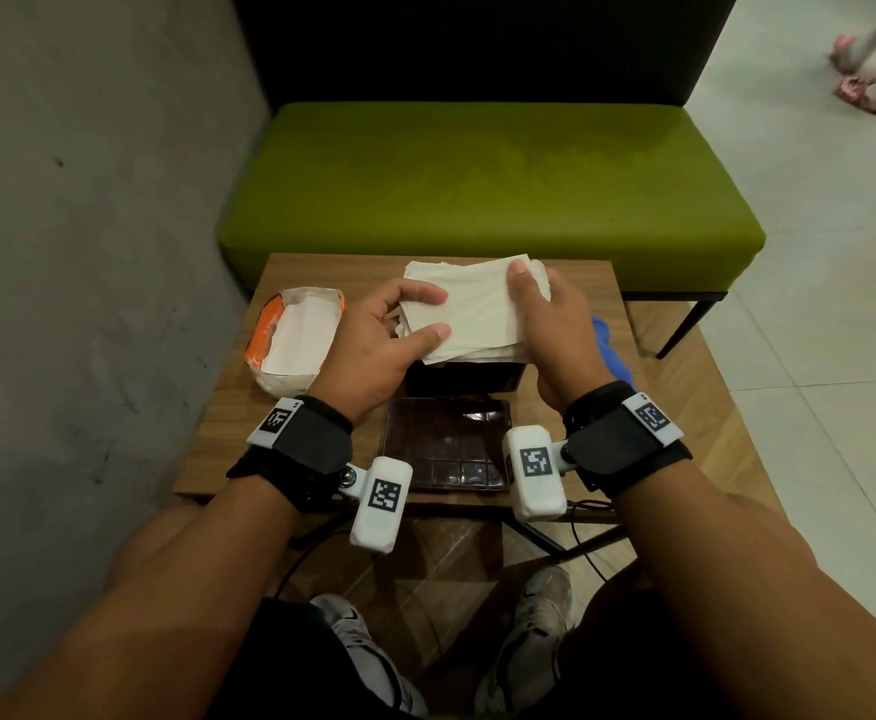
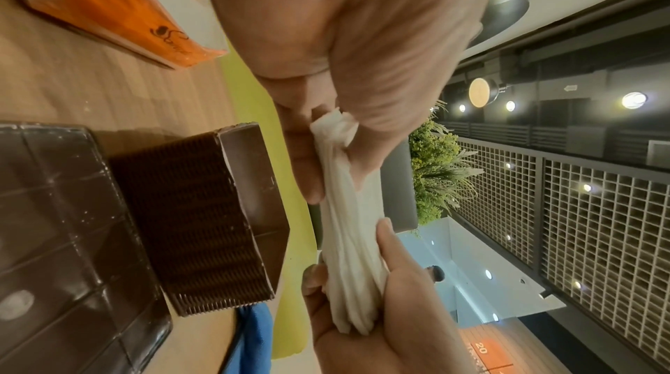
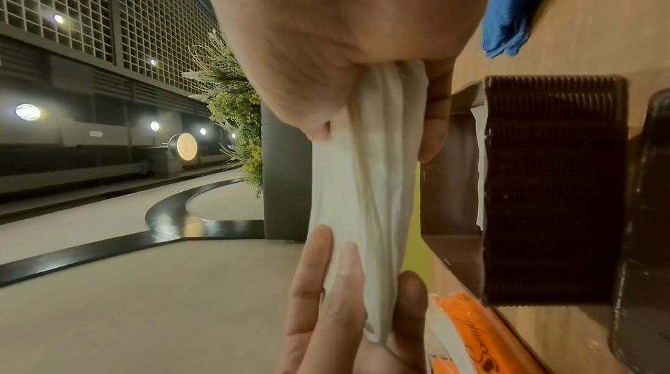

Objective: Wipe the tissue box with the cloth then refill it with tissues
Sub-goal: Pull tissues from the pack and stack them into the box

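Note:
Both hands hold a stack of white tissues [image 1: 472,309] just above the dark brown ribbed tissue box [image 1: 462,379], which stands open-topped on the table. My left hand [image 1: 438,314] pinches the stack's left edge between thumb and fingers. My right hand [image 1: 534,298] grips its right edge, thumb on top. In the left wrist view the tissues [image 2: 348,237] hang beside the box [image 2: 195,222]. The right wrist view shows the tissues [image 3: 362,179] next to the box [image 3: 551,188], with a white sheet inside it. The blue cloth [image 1: 610,350] lies at the table's right edge.
The box's dark glossy lid [image 1: 446,444] lies flat in front of the box. A torn orange tissue pack [image 1: 295,340] with white tissues sits at the left. The small wooden table [image 1: 218,433] stands before a green bench [image 1: 477,189]; a grey wall is on the left.

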Motion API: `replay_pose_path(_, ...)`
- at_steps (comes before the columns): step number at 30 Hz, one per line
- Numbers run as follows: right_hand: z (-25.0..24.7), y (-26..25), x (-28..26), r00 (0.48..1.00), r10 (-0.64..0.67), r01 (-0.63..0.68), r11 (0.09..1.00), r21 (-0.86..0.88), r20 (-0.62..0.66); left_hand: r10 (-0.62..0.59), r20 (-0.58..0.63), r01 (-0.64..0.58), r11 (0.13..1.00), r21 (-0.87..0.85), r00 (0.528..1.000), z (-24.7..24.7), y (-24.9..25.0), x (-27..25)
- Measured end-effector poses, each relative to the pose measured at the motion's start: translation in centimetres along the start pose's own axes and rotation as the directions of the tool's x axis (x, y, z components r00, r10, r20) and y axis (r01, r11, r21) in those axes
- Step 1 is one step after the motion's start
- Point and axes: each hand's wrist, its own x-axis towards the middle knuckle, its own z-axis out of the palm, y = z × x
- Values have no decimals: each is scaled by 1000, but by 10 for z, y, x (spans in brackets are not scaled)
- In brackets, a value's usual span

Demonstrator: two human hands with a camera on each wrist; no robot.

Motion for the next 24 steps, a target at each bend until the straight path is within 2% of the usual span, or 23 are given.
replay_pose_path(4,-6,-5,-1,995,73,-77,995,69,63,-35,56,39,998,-55,998,-2,3,0)
replay_pose_path(7,-12,-4,1,992,65,-63,998,-28,110,-51,86,57,996,-68,995,-6,3,1)
replay_pose_path(11,-9,-3,3,997,55,-53,998,-35,53,-55,113,66,993,-98,992,-4,3,0)
replay_pose_path(14,-6,-3,3,998,20,-18,999,-40,54,-48,94,59,991,-117,994,-3,2,-2)
replay_pose_path(20,-13,-9,2,981,-84,85,996,0,176,-41,14,43,993,-114,999,1,-1,-5)
replay_pose_path(24,-9,-8,6,988,-107,113,992,-50,107,-38,-27,35,996,-85,999,5,-4,-5)
